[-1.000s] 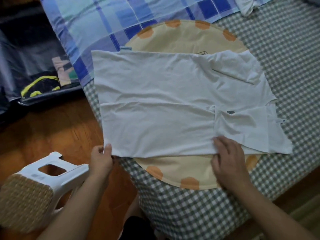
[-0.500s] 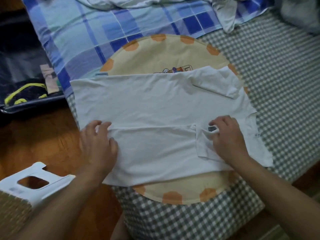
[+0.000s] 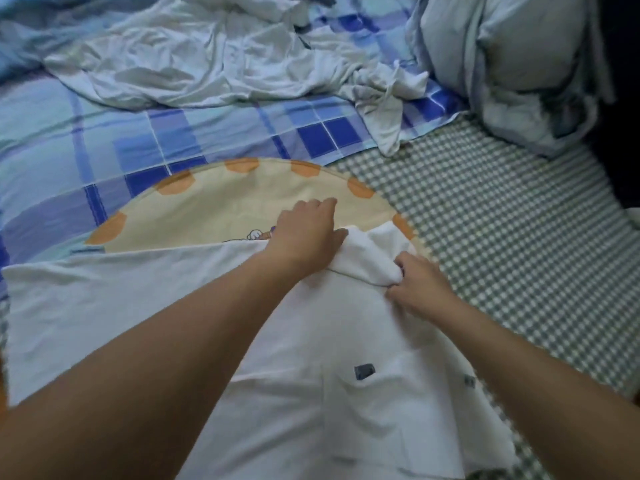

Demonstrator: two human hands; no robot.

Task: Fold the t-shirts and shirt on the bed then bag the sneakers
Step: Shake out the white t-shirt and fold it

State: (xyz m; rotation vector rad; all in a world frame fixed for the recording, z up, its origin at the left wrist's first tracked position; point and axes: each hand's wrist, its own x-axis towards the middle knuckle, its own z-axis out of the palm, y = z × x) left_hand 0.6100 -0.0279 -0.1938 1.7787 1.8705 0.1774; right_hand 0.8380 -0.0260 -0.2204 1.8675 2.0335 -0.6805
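Head view – white t-shirt (image 3: 166, 306) spread flat across the near edge of the bed (image 3: 502, 216), partly over a round cream cushion (image 3: 221, 206) with orange spots. Far sleeve (image 3: 374, 258) lifted and bunched toward the right side of the bed. Left hand (image 3: 304, 233) gripping that sleeve, thumb curled over the fabric, knuckles up. Right hand (image 3: 419, 289) just beside it, fingers clenched on the same fold – pinching it. Small grey tag (image 3: 363, 371) on the near part. Beyond the cushion, blue plaid sheet (image 3: 104, 133); crumpled pale clothes (image 3: 194, 53) along the far edge; pillow (image 3: 512, 57) in the far right corner.
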